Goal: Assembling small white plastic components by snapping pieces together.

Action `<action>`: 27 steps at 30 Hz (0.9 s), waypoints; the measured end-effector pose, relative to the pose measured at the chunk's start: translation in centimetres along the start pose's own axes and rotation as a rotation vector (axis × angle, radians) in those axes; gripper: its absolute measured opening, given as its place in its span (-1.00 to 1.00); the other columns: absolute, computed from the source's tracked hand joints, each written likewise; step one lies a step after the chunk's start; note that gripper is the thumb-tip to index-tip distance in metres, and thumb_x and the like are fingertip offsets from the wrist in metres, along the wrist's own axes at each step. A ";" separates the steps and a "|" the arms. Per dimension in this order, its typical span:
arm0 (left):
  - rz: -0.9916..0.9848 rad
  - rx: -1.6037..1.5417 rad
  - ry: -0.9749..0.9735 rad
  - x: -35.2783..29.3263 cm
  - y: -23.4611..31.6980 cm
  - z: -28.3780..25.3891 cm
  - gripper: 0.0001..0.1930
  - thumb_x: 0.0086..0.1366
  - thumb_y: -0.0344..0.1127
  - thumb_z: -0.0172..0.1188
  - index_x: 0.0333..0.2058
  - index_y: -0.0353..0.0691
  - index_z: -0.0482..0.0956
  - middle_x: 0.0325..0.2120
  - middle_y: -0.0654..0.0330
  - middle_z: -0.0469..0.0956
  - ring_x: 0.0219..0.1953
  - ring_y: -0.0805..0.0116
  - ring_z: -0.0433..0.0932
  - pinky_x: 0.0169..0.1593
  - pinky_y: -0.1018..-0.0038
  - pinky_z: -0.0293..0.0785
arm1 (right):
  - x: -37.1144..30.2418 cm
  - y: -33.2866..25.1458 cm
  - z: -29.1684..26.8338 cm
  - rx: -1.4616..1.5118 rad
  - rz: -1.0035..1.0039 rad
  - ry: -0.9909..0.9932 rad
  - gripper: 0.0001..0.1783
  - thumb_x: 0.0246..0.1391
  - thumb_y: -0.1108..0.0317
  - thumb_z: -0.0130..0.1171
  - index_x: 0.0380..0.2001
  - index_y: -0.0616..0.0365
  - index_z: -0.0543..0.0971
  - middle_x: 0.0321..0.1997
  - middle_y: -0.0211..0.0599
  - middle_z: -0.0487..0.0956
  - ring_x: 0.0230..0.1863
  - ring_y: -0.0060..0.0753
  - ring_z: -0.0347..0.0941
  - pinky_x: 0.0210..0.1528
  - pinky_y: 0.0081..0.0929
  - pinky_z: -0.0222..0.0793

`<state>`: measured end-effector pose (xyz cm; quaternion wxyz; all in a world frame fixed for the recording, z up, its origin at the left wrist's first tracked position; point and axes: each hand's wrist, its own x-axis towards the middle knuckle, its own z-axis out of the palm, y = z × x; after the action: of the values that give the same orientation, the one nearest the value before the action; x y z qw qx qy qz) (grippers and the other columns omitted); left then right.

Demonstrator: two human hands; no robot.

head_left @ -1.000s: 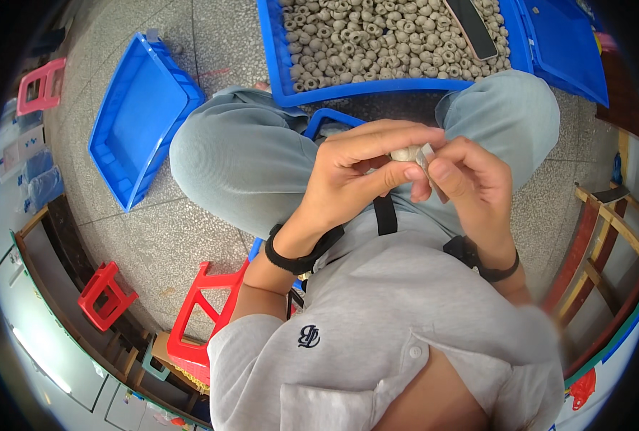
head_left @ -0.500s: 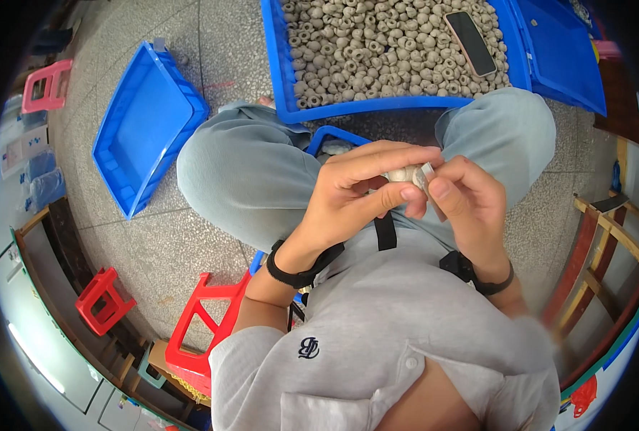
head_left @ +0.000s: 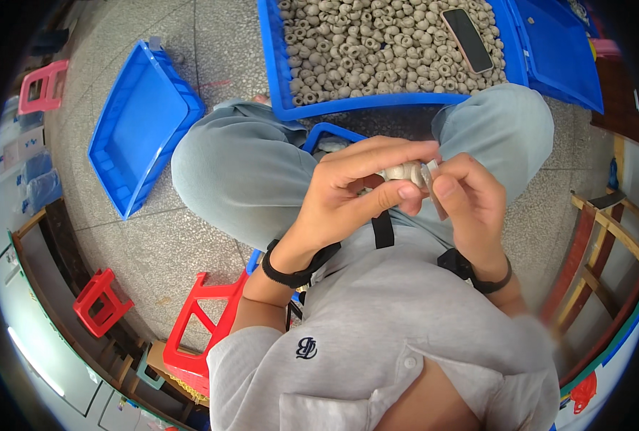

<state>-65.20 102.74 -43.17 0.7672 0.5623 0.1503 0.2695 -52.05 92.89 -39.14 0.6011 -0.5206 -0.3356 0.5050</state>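
Observation:
My left hand (head_left: 344, 183) is closed around a small pale grey rounded piece (head_left: 404, 172), with the thumb below and the fingers over the top. Its shape is partly hidden by those fingers. Between thumb and fingers, my right hand (head_left: 474, 197) pinches a thin, flat, pale strip (head_left: 435, 188). One edge of the strip meets the right end of the piece, and its material cannot be made out. Both hands are above my lap, between the knees. Past them, a blue bin (head_left: 377, 105) holds many grey rounded pieces with holes (head_left: 362, 50).
A phone (head_left: 467, 42) lies on the pieces in the bin. At the left, a blue crate (head_left: 143, 129) rests on the speckled floor. A red stool (head_left: 215, 289) is near my left elbow, with a smaller red stool (head_left: 103, 303) farther left. Wooden framing (head_left: 596, 269) stands at the right.
The strip has shifted slightly against the piece, and my right fingers with it. Both hands keep their grips. The whole view has moved a little.

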 end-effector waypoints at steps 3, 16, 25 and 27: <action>-0.005 -0.023 0.009 0.0 0.1 0.1 -0.66 0.13 -0.40 0.11 -0.09 -0.38 0.42 -0.22 0.02 0.46 -0.47 0.47 0.51 -0.61 0.76 0.28 | 0.0 -0.1 -0.1 -0.044 -0.002 -0.015 -0.82 0.12 0.40 -0.04 -0.47 0.30 0.40 -0.50 -0.26 0.51 -0.44 -0.60 0.43 -0.38 -0.69 0.35; 0.014 -0.011 -0.002 0.0 -0.1 0.0 -0.67 0.12 -0.45 0.11 -0.10 -0.41 0.42 -0.22 0.01 0.46 -0.48 0.46 0.52 -0.62 0.77 0.26 | 0.2 0.1 -0.2 -0.196 -0.061 -0.012 -0.88 0.08 0.46 -0.01 -0.48 0.29 0.42 -0.51 -0.29 0.52 -0.46 -0.61 0.43 -0.39 -0.70 0.33; -0.084 -0.070 -0.038 0.1 0.8 -0.2 -0.66 0.09 -0.50 0.13 -0.09 -0.30 0.44 -0.23 0.10 0.45 -0.30 0.45 0.47 -0.32 0.60 0.47 | 0.3 0.0 0.0 -0.257 -0.028 -0.038 -0.85 0.10 0.42 -0.02 -0.48 0.29 0.42 -0.53 -0.30 0.52 -0.47 -0.62 0.44 -0.36 -0.68 0.34; -0.066 -0.086 -0.035 0.2 0.6 -0.2 -0.65 0.09 -0.50 0.14 -0.09 -0.30 0.44 -0.24 0.10 0.46 -0.30 0.45 0.47 -0.32 0.60 0.48 | 0.3 0.3 0.1 0.063 -0.046 0.018 -0.83 0.12 0.41 -0.04 -0.48 0.29 0.42 -0.54 -0.29 0.51 -0.47 -0.61 0.43 -0.33 -0.66 0.35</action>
<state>-65.28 103.13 -42.68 0.8016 0.5282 0.1437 0.2403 -52.20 93.16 -39.45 0.6319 -0.4979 -0.3260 0.4965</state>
